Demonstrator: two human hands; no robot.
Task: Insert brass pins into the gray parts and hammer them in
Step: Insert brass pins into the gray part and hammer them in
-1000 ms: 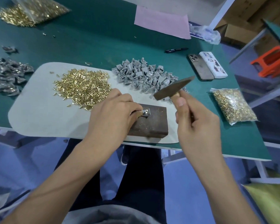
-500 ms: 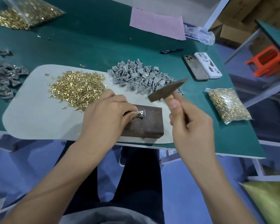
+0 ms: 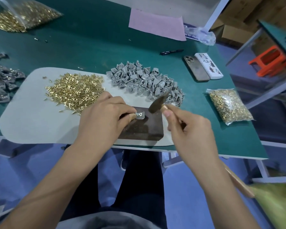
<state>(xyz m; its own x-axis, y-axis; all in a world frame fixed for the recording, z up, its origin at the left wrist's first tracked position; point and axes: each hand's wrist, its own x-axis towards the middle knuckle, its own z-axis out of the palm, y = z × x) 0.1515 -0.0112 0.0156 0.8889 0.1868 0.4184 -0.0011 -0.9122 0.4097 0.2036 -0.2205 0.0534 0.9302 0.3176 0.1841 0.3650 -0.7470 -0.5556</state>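
Your left hand is pinching a small gray part between fingertips and thumb, holding it flat on the dark metal block. Your right hand is gripping the wooden handle of a hammer, fingers curled around it, the blurred head hanging just above and right of the part. Beyond your left hand are lying loose brass pins; beyond the hammer, a heap of gray parts. Right of your right hand is lying a bag of pins.
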